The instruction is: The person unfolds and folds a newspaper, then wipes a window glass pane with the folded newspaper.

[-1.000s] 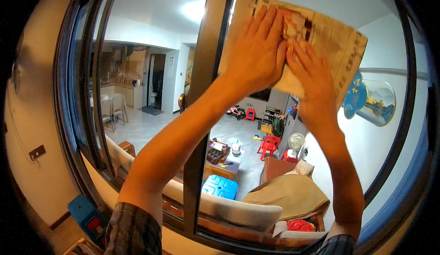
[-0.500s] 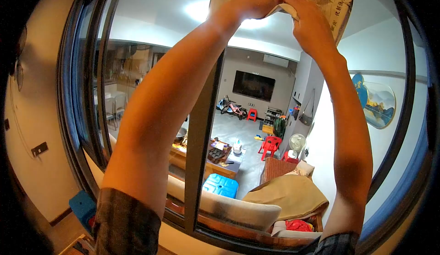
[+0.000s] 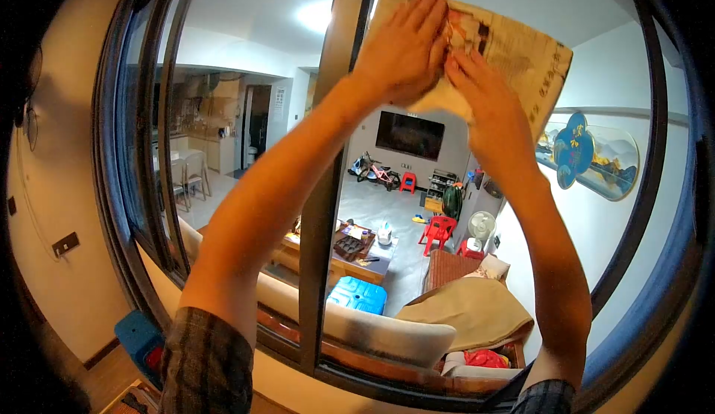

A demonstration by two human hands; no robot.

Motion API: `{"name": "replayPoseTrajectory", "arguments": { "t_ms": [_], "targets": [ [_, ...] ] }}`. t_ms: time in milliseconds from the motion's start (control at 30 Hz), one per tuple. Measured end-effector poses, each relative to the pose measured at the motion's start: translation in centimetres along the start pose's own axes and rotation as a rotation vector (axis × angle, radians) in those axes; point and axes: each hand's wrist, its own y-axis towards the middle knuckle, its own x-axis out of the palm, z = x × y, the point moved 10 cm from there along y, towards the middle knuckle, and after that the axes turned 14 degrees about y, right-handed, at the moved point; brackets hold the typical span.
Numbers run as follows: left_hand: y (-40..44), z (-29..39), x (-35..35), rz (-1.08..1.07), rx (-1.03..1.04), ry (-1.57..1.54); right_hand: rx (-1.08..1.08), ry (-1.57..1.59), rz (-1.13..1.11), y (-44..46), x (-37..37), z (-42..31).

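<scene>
A creased sheet of newspaper (image 3: 525,53), yellowish and printed with a picture and characters, lies against the window glass high in the head view. My left hand (image 3: 404,51) rests flat on its left part, fingers stretched upward and close together. Just to the right, my right hand (image 3: 488,97) presses on the lower middle of the sheet with its fingers extended. Neither hand wraps around the paper. Part of the print is covered by the hands.
A dark window frame post (image 3: 319,265) runs upright left of the newspaper. Beyond the glass are a sofa (image 3: 387,332), a blue stool (image 3: 357,296), a low table (image 3: 357,269), a red chair (image 3: 438,233) and a fan (image 3: 482,225). A blue plastic item (image 3: 138,339) stands at lower left.
Both hands and the newspaper have moved down in the view, and more of the sheet shows. My view has also shifted slightly. Both palms stay on the paper.
</scene>
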Motion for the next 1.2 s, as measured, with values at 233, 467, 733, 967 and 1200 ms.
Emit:
{"name": "replayPoseTrajectory", "arguments": {
  "t_ms": [233, 467, 733, 967, 1200],
  "targets": [
    [6.2, -5.8, 1.6, 0.02, -0.016, -0.018, 0.023, -0.041, 0.134, 7.6, 0.9, 4.7],
    [4.2, -5.1, -0.3, 0.044, -0.212, -0.091, 0.067, 0.063, 0.022, 4.7, 0.8, 2.8],
    [-4.9, 3.4, -4.5, 0.082, -0.197, -0.173, 0.09, 0.177, -0.065, -6.3, 1.1, -2.8],
    [-16.3, 12.2, -9.5, -0.297, -0.252, -0.442, 0.202, 0.193, -0.222, -16.8, 2.1, -8.9],
    [-30.2, 22.8, -15.3, -0.654, -0.2, -0.637, 0.421, 0.352, -0.37, -31.6, 3.0, -16.1]
  ]
}}
